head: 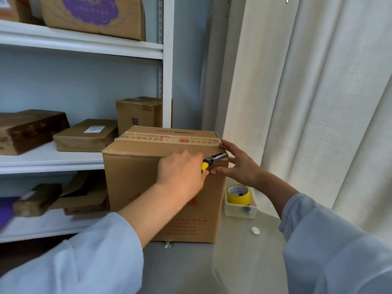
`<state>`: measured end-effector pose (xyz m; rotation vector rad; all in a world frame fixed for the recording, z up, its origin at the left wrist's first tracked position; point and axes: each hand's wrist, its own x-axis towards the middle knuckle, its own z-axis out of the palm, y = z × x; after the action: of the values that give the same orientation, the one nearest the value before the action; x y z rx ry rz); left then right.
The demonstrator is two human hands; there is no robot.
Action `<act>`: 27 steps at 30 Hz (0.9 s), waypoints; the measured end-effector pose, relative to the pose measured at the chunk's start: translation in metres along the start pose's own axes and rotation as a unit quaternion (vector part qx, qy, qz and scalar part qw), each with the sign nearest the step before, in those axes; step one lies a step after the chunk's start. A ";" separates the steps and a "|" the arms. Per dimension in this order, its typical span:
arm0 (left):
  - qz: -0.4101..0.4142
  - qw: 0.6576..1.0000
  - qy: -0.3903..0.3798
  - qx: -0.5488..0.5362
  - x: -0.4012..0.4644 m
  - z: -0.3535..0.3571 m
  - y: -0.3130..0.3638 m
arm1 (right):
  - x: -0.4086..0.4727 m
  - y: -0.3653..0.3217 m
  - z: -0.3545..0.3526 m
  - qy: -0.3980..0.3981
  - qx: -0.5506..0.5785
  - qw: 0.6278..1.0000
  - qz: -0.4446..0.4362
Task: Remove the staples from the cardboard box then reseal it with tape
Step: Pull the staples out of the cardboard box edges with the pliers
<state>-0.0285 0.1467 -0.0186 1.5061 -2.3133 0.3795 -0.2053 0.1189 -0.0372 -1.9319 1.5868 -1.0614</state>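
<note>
A brown cardboard box (135, 179) with red print stands upright on a grey table, its top sealed with printed tape. My left hand (182, 172) grips yellow-handled pliers (214, 159), whose jaws point at the box's near right top corner. My right hand (237, 162) rests on that same corner, fingers spread over the top edge and side. A staple (110, 149) shows at the near left top corner and another (212, 132) at the far right corner.
A roll of yellow tape (238, 194) sits in a clear plastic tray (240, 211) right of the box. White shelves (53, 160) with several brown parcels stand on the left. A pale curtain (318, 102) hangs on the right.
</note>
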 end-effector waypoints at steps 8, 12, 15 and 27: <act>0.043 0.995 -0.082 -0.038 0.018 -0.015 -0.023 | 0.001 0.001 0.001 -0.008 0.013 1.000 0.007; 0.099 0.986 -0.137 -0.006 0.037 -0.029 -0.034 | 0.003 0.002 0.001 -0.009 0.017 1.000 0.002; 0.145 0.977 -0.158 0.019 0.050 -0.033 -0.045 | 0.004 0.002 0.001 -0.010 0.017 1.000 -0.001; 0.075 0.995 -0.064 -0.008 0.022 -0.013 -0.023 | 0.004 0.006 0.001 -0.004 0.011 1.000 0.003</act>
<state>-0.0132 0.1250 0.0031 1.3918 -2.5308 0.3119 -0.2080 0.1136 -0.0406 -1.9138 1.5684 -1.0624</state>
